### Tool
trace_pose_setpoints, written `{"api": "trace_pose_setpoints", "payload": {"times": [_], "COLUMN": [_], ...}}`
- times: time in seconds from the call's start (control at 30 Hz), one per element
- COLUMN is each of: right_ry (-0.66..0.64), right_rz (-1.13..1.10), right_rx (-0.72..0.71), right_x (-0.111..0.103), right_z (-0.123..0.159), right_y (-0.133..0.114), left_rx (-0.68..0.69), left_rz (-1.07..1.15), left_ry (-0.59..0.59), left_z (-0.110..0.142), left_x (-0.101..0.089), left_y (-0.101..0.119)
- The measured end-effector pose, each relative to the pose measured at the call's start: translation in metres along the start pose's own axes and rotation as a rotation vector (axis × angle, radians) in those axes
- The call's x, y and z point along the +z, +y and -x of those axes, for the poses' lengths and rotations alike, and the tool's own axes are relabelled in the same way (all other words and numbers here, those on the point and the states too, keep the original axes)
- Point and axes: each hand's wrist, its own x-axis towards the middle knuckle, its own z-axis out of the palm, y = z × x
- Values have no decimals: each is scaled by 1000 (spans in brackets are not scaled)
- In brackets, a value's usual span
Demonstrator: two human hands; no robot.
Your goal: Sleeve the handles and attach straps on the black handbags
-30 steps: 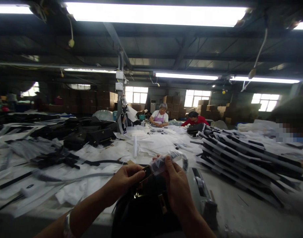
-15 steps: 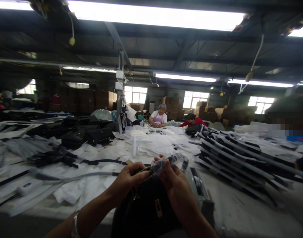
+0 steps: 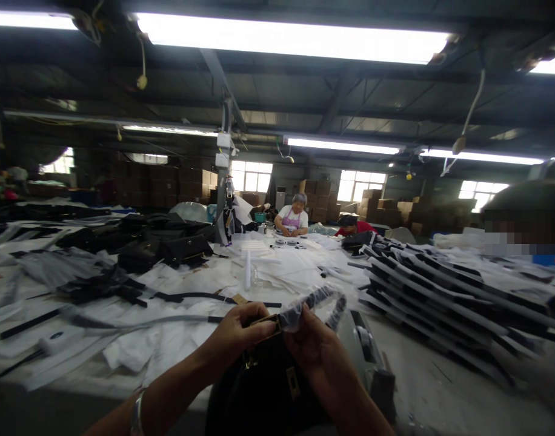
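A black handbag (image 3: 254,393) with gold-coloured fittings is close in front of me at the table's edge. Its looped handle (image 3: 320,297), wrapped in clear plastic, rises above the bag. My left hand (image 3: 245,330) pinches the gold-coloured buckle (image 3: 272,324) at the handle's left end. My right hand (image 3: 316,345) is closed on the plastic-wrapped handle just right of that buckle; some of its fingers are hidden behind the handle. Lower on the bag's front sits a gold-coloured plate (image 3: 292,383). A grey tape dispenser-like device (image 3: 366,342) stands right beside my right hand.
Stacked black-and-white strips (image 3: 432,297) lie to the right. Black bags (image 3: 168,248) and white wrapping sheets (image 3: 136,345) cover the left side. A co-worker in a purple apron (image 3: 293,219) sits across the table, another person in red (image 3: 357,227) beside them.
My right hand's fingers have shifted on the wrapped handle, and the plastic lies closer around it by the buckle. My left hand keeps its pinch. The camera view has shifted slightly.
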Motion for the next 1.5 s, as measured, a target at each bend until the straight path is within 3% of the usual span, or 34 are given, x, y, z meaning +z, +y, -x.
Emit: {"api": "trace_pose_setpoints", "payload": {"times": [0.27,0.53,0.73,0.9,1.0,1.1,1.27,1.33,1.5], "right_ry": [41,-50,-49,-126,-176,-151,-66,-74,-70], "right_rz": [159,475,441,447,587,655,644,624,575], "right_rx": [-52,-149,-223,-195,-283,-392,-405,-430,-437], "right_x": [2,4,-1,-1,5,10,18,22,26], "right_z": [9,16,16,14,11,6,3,4,4], "right_y": [1,11,22,48,56,58,61,62,69], "left_rx": [13,152,153,194,293,339,264,229,-108], "left_rz": [-88,-260,-244,-194,-259,-256,-186,-242,-246], "left_ry": [-28,15,44,131,197,260,325,268,-209], "left_z": [-2,-2,-1,-2,-2,1,-1,-8,-34], "left_x": [0,7,3,4,6,6,1,-5,-17], "left_y": [-1,-5,-11,-18,-19,-18,-4,9,43]}}
